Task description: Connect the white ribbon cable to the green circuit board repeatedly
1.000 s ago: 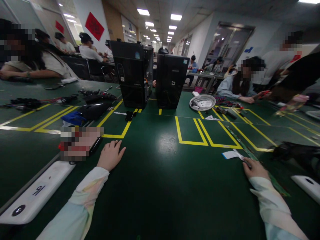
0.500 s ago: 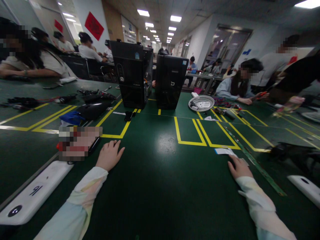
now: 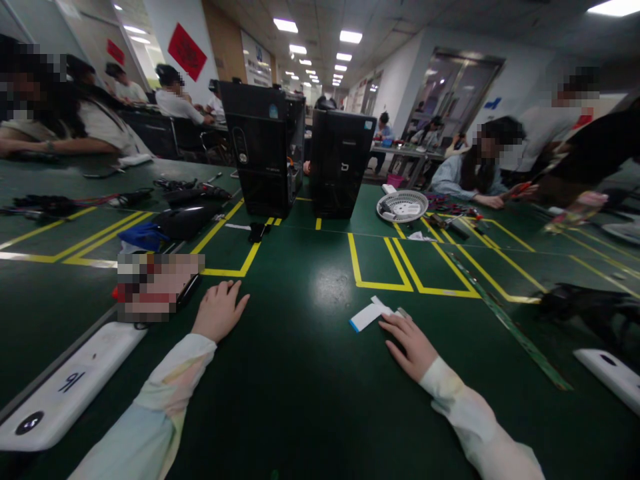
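Observation:
My left hand (image 3: 219,310) lies palm down on the green table with its fingers apart and nothing in them. Close beside it is a dark-edged item (image 3: 189,291), mostly blurred out. On the right, my right hand (image 3: 413,345) has its fingers stretched out and its thumb apart. Its fingertips touch a white flat ribbon cable (image 3: 369,315) with a blue end, which lies on the table. A small greyish end (image 3: 403,313) shows just beyond the fingers; part of the cable is hidden under them.
Two black computer towers (image 3: 260,150) (image 3: 341,163) stand at the back. A white basket (image 3: 403,207) holds small parts. A long green strip (image 3: 510,323) lies at right. White devices (image 3: 65,390) (image 3: 609,377) flank the workspace. Yellow tape (image 3: 385,287) marks the table (image 3: 300,400). People sit around.
My right hand has moved left across the table, and the ribbon cable has come along, its blue end now angled toward me. The left hand has stayed in place.

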Motion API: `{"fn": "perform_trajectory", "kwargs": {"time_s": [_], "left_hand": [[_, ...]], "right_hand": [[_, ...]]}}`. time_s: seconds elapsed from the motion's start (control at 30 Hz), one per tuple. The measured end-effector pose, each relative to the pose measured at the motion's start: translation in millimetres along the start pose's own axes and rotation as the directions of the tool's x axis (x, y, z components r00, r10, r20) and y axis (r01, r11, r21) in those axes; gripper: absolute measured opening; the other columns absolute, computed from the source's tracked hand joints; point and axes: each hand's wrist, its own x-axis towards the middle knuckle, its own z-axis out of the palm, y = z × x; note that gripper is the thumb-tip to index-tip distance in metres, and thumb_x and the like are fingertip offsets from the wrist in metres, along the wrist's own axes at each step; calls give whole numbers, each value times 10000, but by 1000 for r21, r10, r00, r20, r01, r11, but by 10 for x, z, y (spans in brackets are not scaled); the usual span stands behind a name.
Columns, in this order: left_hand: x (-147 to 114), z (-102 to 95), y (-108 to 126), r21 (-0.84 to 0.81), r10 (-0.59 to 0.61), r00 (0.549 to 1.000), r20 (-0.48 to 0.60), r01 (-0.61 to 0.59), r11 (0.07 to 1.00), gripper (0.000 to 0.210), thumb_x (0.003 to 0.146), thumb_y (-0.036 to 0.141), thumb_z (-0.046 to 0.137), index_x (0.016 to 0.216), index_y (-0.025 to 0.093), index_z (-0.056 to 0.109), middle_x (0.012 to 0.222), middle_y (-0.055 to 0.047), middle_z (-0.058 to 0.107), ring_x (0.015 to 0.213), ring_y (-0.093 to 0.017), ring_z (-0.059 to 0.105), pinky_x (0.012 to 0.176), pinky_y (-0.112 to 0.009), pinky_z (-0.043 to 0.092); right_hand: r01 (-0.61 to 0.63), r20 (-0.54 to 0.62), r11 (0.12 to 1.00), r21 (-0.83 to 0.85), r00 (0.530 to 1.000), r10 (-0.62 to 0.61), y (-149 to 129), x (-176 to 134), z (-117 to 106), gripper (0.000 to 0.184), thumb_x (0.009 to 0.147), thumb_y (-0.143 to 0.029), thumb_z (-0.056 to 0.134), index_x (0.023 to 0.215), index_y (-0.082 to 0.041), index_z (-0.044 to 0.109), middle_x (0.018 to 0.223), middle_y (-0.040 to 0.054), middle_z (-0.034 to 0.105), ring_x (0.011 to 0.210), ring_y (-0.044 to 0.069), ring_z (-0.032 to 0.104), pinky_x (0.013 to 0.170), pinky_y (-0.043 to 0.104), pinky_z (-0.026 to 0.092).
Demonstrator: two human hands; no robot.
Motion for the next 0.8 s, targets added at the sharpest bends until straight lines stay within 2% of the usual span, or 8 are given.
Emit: {"fn": "perform_trajectory", "kwargs": {"time_s": [0.17, 0.3, 0.43, 0.57, 0.67, 0.73, 0.8], "left_hand": [[-2, -1, -4, -18, -9, 1000, 11, 9, 1000, 628, 910, 490, 281, 1370, 104, 465, 1293, -185, 523, 1165, -319, 478, 926, -450, 428], [4, 9, -10, -10, -12, 1000, 16, 12, 1000, 632, 909, 491, 280, 1371, 101, 463, 1299, -189, 519, 1167, -322, 475, 929, -456, 423], [5, 31, -12, 18, 3, 1000, -6, -3, 1000, 630, 915, 478, 270, 1360, 80, 472, 1282, -195, 521, 1143, -325, 480, 926, -447, 422], [1, 55, -10, 51, 15, 999, -42, -13, 999, 614, 912, 458, 273, 1335, 74, 496, 1245, -197, 535, 1107, -325, 489, 917, -449, 420], [0, 56, -9, 52, 12, 999, -39, -10, 999, 609, 911, 458, 266, 1337, 89, 496, 1247, -192, 534, 1106, -322, 485, 914, -450, 419], [0, 50, -9, 49, 11, 999, -34, -10, 999, 609, 912, 458, 260, 1342, 93, 489, 1251, -189, 532, 1110, -321, 483, 917, -451, 415], [1, 41, -7, 45, 14, 1000, -28, -13, 999, 616, 912, 462, 255, 1346, 90, 483, 1251, -189, 532, 1107, -319, 485, 917, -449, 414]], "right_hand": [[205, 62, 954, 220, 973, -224, -651, 204, 72, 369, 902, -232, 447, 1257, -194, 539, 1313, 117, 556, 1282, 228, 438, 1092, 520, 324], [269, 118, 901, 342, 938, -325, -1076, 332, 92, 419, 848, -259, 492, 1259, -203, 542, 1333, 81, 548, 1305, 218, 404, 1124, 500, 265], [321, 174, 849, 420, 889, -423, -1386, 434, 132, 491, 798, -330, 524, 1272, -200, 537, 1365, 71, 523, 1309, 231, 395, 1138, 484, 225], [389, 180, 791, 471, 836, -519, -1591, 476, 190, 500, 829, -396, 487, 1293, -212, 510, 1382, 69, 510, 1336, 226, 368, 1160, 492, 127], [429, 160, 766, 478, 815, -557, -1652, 476, 202, 460, 852, -372, 471, 1281, -210, 506, 1385, 74, 506, 1348, 217, 357, 1164, 513, 64], [415, 156, 781, 467, 831, -535, -1645, 476, 183, 425, 849, -316, 480, 1261, -214, 513, 1376, 74, 513, 1336, 210, 372, 1160, 509, 110], [362, 141, 820, 443, 875, -462, -1615, 481, 151, 387, 850, -263, 475, 1232, -229, 524, 1334, 66, 544, 1292, 198, 420, 1144, 488, 188]]}}
